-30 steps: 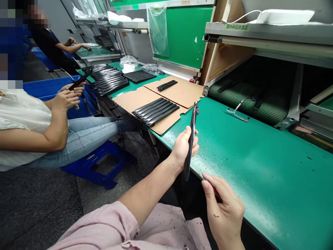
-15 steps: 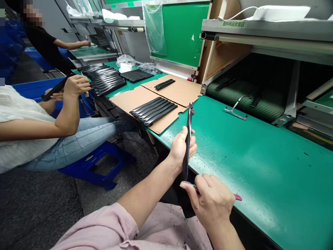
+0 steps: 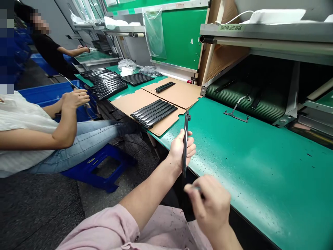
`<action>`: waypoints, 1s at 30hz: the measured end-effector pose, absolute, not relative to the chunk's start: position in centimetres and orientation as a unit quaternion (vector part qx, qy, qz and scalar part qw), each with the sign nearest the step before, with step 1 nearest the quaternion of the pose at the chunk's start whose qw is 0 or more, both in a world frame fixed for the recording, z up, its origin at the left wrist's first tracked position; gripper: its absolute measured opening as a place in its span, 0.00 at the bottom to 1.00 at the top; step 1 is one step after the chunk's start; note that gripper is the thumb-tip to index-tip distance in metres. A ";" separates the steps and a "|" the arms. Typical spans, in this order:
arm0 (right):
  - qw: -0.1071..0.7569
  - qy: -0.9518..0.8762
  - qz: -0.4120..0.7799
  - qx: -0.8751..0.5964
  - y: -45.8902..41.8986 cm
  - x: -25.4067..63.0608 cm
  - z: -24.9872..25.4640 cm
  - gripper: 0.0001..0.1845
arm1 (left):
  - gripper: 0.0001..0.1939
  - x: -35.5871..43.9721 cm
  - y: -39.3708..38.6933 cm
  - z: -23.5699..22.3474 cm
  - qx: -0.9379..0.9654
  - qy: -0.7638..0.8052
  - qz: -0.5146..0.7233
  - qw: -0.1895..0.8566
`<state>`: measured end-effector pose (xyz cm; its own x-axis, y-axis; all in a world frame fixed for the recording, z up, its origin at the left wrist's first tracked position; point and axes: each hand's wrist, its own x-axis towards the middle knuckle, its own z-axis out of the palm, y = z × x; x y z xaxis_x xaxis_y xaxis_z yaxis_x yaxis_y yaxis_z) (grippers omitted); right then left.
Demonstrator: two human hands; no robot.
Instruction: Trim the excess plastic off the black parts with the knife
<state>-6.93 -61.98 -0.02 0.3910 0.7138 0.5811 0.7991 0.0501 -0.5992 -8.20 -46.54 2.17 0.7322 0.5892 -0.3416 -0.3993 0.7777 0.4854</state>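
My left hand (image 3: 180, 148) is closed round a long, thin black plastic strip (image 3: 185, 139), held edge-on and nearly upright above the near edge of the green table (image 3: 247, 163). My right hand (image 3: 209, 205) is just below the strip's lower end, fingers curled in a pinch on a small slim tool (image 3: 196, 189) whose tip shows at the fingers. The hand is slightly blurred.
Finished black strips (image 3: 154, 113) lie on brown cardboard sheets (image 3: 166, 97), with more stacked further left (image 3: 106, 81). A ribbed green conveyor (image 3: 249, 100) runs under a shelf at right. A seated person (image 3: 31, 128) works at left on a blue stool (image 3: 100, 165); another works behind.
My left hand has drawn the strip slightly down and left. My right hand has turned so the pink tool end no longer shows. The seated person's hands have lowered.
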 end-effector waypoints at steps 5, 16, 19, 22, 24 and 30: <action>0.553 -0.511 0.028 -0.658 -60.1 -6.7 0.8 0.25 | 0.22 -8.3 -46.8 2.5 0.128 0.188 0.255 0.940; 0.589 -0.472 0.078 -0.651 -61.0 -7.0 -1.1 0.20 | 0.15 -9.4 -46.6 4.0 0.094 0.109 0.289 0.946; 0.593 -0.475 0.127 -0.637 -60.1 -6.8 -0.5 0.23 | 0.16 -9.3 -47.0 4.0 0.103 0.111 0.268 0.951; 0.565 -0.449 0.095 -0.685 -60.3 -5.8 -0.9 0.22 | 0.18 -9.4 -47.0 4.2 0.126 0.106 0.249 0.954; 0.539 -0.428 0.068 -0.722 -61.1 -5.1 -1.3 0.19 | 0.21 -9.4 -46.8 4.2 0.163 0.124 0.254 0.945; 0.553 -0.462 0.067 -0.690 -63.6 -5.7 -1.4 0.12 | 0.18 -8.7 -46.6 3.0 0.310 0.204 0.330 0.868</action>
<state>-5.70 -63.60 -1.38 0.5647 0.7113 0.4184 0.5631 0.0386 -0.8255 -8.71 -46.63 2.96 0.6995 0.6987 -0.1499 -0.4456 0.5904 0.6729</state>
